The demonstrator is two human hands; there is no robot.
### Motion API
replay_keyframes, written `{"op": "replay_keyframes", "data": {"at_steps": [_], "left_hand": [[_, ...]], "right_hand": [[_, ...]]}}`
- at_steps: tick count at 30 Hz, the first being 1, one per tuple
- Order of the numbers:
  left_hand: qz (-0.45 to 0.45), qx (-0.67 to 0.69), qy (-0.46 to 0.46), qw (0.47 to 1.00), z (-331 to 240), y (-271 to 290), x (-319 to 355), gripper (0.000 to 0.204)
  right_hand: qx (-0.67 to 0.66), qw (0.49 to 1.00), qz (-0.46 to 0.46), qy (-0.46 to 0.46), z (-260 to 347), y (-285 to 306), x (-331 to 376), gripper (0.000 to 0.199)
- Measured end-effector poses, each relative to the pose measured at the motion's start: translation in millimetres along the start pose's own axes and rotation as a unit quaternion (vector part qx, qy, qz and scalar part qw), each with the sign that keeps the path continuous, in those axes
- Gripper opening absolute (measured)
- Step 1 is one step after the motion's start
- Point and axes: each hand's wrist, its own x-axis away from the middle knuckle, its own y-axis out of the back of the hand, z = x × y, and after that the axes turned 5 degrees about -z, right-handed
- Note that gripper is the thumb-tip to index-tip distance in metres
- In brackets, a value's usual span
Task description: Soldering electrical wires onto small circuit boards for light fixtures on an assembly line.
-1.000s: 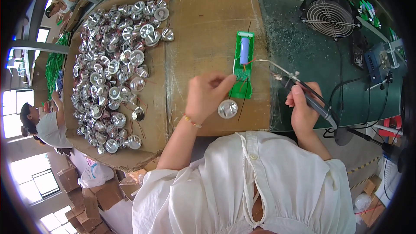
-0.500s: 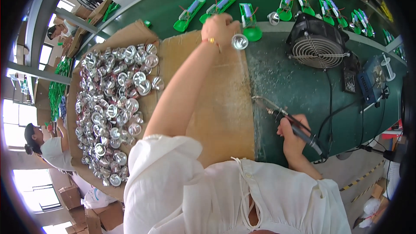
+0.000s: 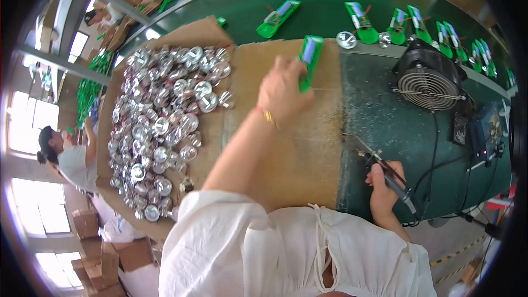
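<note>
Your left hand is stretched far out over the brown cardboard sheet on the worktop. Its grip is closed around a green circuit board with a pale blue part on it, and the board sticks up past your fingers near the far edge of the cardboard. Your right hand is close to your body at the edge of the green mat. Its grip is shut around the dark handle of a soldering iron, and the thin tip points up and to the left. A big pile of shiny silver reflector cups lies to the left. A black fan sits at the right. More green boards lie on the belt behind.
</note>
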Motion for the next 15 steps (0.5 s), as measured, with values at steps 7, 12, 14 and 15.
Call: {"op": "replay_keyframes", "data": {"at_steps": [7, 12, 14, 15], "left_hand": [[-0.114, 0.009, 0.152, 0.982, 5.4, 39.2, 101.5, 0.046], [-0.168, -0.326, 0.132, 0.921, 71.4, 64.1, 71.8, 0.038], [-0.105, -0.365, 0.162, 0.911, 86.6, 54.7, 76.4, 0.037], [-0.111, -0.351, 0.130, 0.921, 82.4, 47.7, 78.3, 0.033]], "right_hand": [[-0.002, 0.999, 0.001, 0.041, -0.2, -2.2, 0.0, 0.015], [-0.007, 0.999, 0.006, 0.041, 2.8, -5.5, 6.1, 0.015], [-0.008, 0.999, 0.014, 0.044, 1.8, -8.1, 9.6, 0.015], [-0.005, 0.999, 0.007, 0.043, 2.0, -6.2, 10.5, 0.015]]}}
